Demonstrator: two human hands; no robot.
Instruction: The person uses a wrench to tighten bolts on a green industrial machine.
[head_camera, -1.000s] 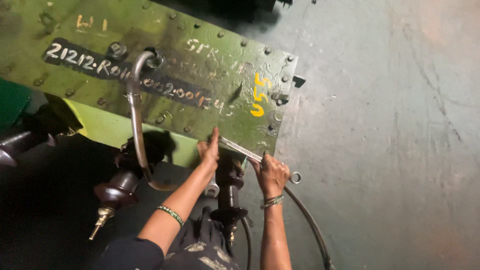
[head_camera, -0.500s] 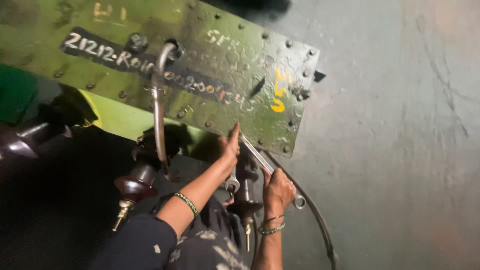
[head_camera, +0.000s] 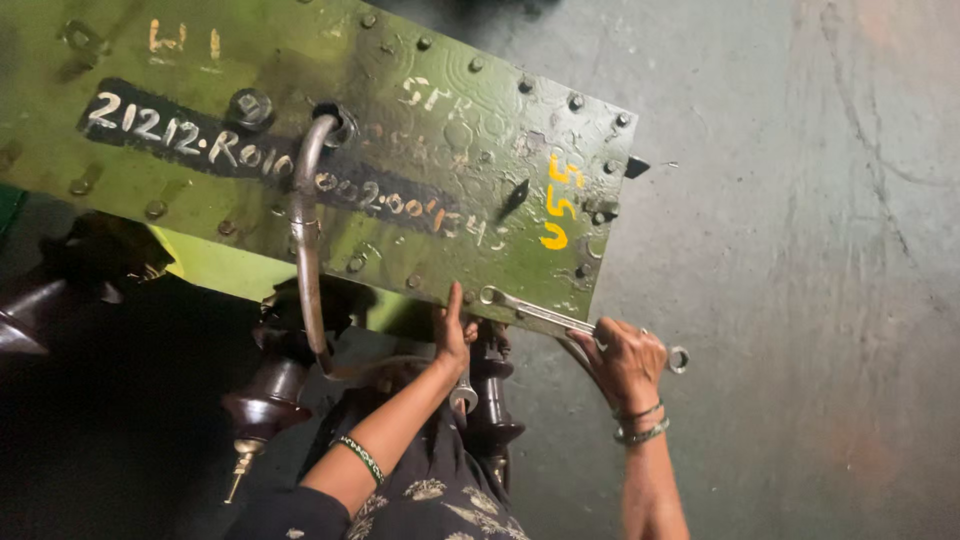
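One wrench (head_camera: 560, 322) lies gripped in the right hand (head_camera: 625, 360), low centre of frame, its ring end on the green plate (head_camera: 440, 130) edge. Left hand (head_camera: 452, 340) presses flat under that edge, holding a second wrench (head_camera: 463, 397). Two brown insulators (head_camera: 265, 400) stand below.

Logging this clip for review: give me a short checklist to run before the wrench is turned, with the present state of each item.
1. Right hand grips the long silver steel spanner near its ring end: ok.
2. Spanner's far end sits at the lower edge of the green bolted steel cover plate: ok.
3. Spanner seated squarely on a bolt head: cannot tell.
4. Left hand braced at the plate's edge: ok.
5. Second tool under the left hand engaged on a nut: cannot tell.
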